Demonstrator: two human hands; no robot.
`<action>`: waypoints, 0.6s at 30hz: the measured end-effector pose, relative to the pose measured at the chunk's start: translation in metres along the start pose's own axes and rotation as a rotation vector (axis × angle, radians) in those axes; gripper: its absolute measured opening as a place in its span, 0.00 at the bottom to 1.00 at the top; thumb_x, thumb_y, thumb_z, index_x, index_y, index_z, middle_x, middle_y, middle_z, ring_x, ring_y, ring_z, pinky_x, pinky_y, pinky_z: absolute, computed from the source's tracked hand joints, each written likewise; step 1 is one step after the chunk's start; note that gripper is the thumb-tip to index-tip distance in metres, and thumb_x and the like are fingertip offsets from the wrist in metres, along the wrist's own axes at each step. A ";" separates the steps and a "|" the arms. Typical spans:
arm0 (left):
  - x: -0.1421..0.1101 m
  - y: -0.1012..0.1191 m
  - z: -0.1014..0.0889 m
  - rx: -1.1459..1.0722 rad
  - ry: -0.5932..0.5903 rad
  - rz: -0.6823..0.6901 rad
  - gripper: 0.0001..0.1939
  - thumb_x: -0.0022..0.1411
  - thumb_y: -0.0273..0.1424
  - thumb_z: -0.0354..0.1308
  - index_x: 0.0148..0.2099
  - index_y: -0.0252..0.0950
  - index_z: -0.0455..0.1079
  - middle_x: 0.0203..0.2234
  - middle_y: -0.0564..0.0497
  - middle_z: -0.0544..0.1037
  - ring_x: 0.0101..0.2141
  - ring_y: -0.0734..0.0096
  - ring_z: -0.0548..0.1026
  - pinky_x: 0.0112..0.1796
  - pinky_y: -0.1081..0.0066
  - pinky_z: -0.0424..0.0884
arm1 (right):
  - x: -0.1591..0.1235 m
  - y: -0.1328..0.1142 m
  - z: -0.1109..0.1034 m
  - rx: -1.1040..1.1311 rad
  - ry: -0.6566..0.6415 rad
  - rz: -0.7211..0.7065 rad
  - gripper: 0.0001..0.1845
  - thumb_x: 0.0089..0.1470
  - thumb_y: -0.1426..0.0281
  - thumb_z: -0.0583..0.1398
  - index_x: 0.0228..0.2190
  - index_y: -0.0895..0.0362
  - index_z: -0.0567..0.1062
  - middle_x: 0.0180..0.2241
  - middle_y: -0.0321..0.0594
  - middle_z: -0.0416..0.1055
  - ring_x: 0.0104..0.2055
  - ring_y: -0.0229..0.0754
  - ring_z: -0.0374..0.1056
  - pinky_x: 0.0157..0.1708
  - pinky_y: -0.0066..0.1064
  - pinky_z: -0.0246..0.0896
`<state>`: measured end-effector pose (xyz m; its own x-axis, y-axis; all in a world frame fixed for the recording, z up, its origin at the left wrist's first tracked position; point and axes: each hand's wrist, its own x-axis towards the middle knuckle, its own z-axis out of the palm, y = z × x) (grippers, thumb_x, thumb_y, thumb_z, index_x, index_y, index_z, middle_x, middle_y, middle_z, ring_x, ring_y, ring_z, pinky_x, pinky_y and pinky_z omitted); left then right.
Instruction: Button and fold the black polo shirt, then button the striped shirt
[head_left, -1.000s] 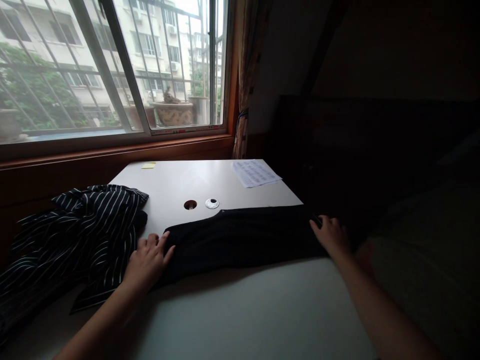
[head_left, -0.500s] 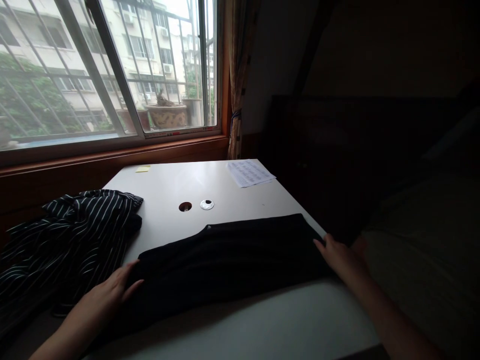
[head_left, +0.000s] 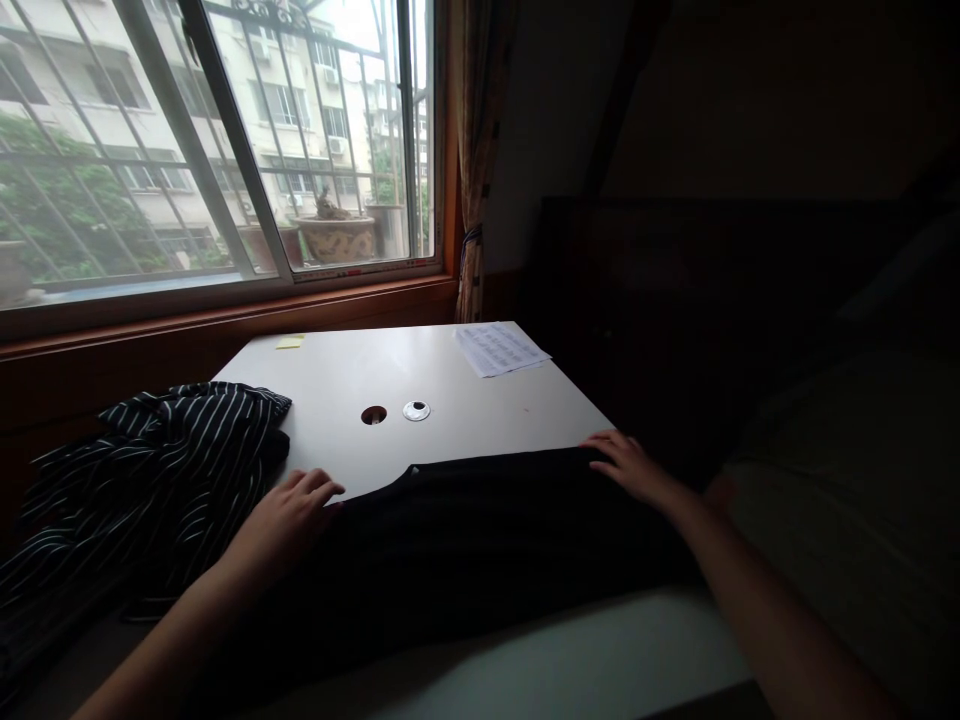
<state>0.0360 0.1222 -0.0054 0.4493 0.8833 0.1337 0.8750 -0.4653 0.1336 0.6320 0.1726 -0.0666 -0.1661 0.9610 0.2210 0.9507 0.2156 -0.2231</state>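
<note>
A plain black cloth garment lies spread across the near part of the smooth white desk. The left hand is at its far left corner, fingers bent and close together; whether they pinch the fabric I cannot tell. The right hand rests at the far right corner, fingers spread, thumb apart. Left of the left hand sits a crumpled black cloth heap with white stripes. Beyond the garment are a round dark hole and, just beside it, a round white disc. Farther off lie printed white paper sheets and a small yellow paper slip.
</note>
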 end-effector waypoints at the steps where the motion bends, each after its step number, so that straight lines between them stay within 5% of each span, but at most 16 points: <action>1: 0.008 0.002 0.006 -0.027 0.008 0.015 0.16 0.68 0.39 0.50 0.50 0.43 0.75 0.45 0.47 0.76 0.46 0.55 0.72 0.45 0.59 0.72 | 0.005 0.000 0.002 0.032 -0.040 -0.010 0.15 0.55 0.64 0.58 0.44 0.46 0.77 0.52 0.42 0.68 0.54 0.51 0.64 0.58 0.43 0.56; 9: 0.011 -0.009 0.045 -0.226 0.031 -0.003 0.17 0.66 0.46 0.52 0.44 0.41 0.74 0.40 0.47 0.75 0.42 0.58 0.73 0.43 0.60 0.72 | 0.019 0.009 -0.011 0.260 -0.112 0.026 0.09 0.49 0.60 0.61 0.28 0.52 0.75 0.44 0.43 0.74 0.51 0.52 0.66 0.56 0.45 0.56; 18: 0.005 -0.008 0.046 -0.219 0.130 0.029 0.15 0.67 0.45 0.51 0.45 0.41 0.72 0.40 0.47 0.74 0.42 0.58 0.72 0.44 0.60 0.71 | 0.012 0.022 -0.019 0.870 -0.060 0.463 0.17 0.44 0.57 0.66 0.32 0.54 0.72 0.28 0.36 0.72 0.31 0.41 0.69 0.32 0.31 0.64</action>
<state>0.0392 0.1329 -0.0514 0.4342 0.8613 0.2639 0.7959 -0.5040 0.3354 0.6557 0.1856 -0.0509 0.1383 0.9846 -0.1073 0.4049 -0.1550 -0.9011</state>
